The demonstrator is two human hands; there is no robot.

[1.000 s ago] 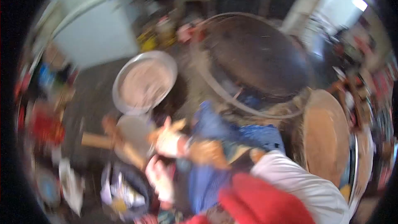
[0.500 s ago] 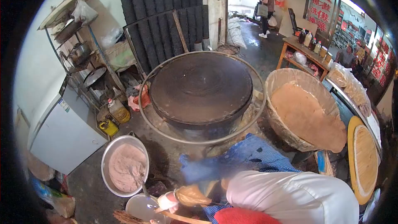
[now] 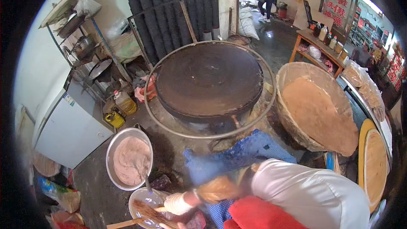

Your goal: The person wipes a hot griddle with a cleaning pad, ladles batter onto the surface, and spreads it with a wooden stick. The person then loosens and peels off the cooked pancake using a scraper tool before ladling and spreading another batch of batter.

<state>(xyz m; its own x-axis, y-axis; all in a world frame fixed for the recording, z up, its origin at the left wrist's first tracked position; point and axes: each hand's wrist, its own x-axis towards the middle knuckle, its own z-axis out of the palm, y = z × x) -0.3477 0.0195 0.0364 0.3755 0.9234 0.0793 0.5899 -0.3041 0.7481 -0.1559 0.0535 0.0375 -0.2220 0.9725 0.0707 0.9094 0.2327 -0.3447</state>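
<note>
Near the bottom of the frame, left of the middle, the right hand (image 3: 176, 204) is holding a wooden stick (image 3: 161, 209) over a bowl (image 3: 150, 195). A straw brush (image 3: 146, 209) is lying across it. The left hand (image 3: 180, 225) is getting cut off by the edge, so I cannot tell its grip. Working low and gently is probably keeping splashes out of the pan (image 3: 110, 157) above.

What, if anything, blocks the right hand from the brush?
Nothing visible: the right hand is at the edge of the bowl, close beside the brush. A stick pokes out on the brush's other side. Whether hand and brush touch is unclear.
</note>
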